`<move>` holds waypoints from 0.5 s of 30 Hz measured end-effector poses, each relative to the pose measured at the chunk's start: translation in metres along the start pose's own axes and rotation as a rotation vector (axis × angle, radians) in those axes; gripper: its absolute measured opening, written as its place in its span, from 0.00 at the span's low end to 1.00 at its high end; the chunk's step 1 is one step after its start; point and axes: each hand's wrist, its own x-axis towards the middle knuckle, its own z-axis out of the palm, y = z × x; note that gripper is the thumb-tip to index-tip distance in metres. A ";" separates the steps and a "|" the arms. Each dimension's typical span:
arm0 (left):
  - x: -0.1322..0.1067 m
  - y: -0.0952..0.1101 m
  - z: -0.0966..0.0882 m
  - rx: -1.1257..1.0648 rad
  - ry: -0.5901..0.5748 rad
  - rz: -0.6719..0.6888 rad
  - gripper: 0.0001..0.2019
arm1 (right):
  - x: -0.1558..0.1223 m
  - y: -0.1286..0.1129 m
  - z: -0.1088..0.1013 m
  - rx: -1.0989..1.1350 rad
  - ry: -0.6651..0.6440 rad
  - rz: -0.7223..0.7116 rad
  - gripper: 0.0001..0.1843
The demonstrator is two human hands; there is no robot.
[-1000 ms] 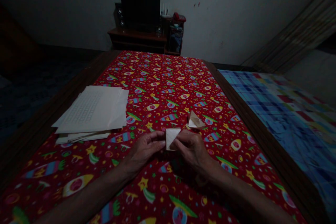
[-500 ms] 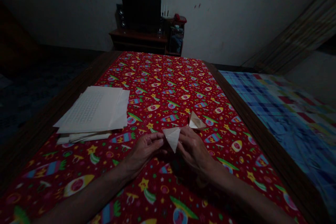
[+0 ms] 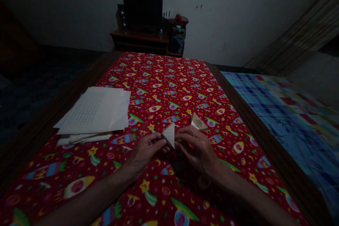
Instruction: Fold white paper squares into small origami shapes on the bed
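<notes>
Pinched by its left side between the thumb and fingers of my left hand (image 3: 149, 150) is a small folded paper (image 3: 170, 135) in a triangular shape. It is held up over the red tablecloth. My right hand (image 3: 196, 146) is just right of the paper, its fingers bent and its thumb apart from them; whether a fingertip touches the paper's edge is hard to see. Another folded paper piece (image 3: 199, 123), pale and brownish, lies on the cloth beyond my right hand, which partly hides it.
A stack of paper sheets (image 3: 97, 109) lies at the left, the top one with a printed grid. The patterned red cloth (image 3: 169, 88) covers a dark wooden table (image 3: 261, 144). A monitor (image 3: 142, 11) stands on a brown desk (image 3: 137, 36) at the far wall.
The folded paper has turned and shifted slightly left, now showing a narrower face. The fingers of my right hand have come away from its right corner.
</notes>
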 end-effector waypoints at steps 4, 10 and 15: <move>-0.002 -0.001 0.000 -0.011 -0.033 -0.026 0.11 | 0.000 0.002 -0.001 -0.009 0.056 -0.061 0.07; -0.004 -0.004 -0.002 0.033 -0.151 -0.069 0.11 | -0.003 0.004 0.002 -0.037 0.089 0.036 0.08; -0.006 -0.001 -0.001 0.035 -0.211 -0.053 0.12 | -0.003 0.004 -0.003 -0.016 0.049 0.123 0.09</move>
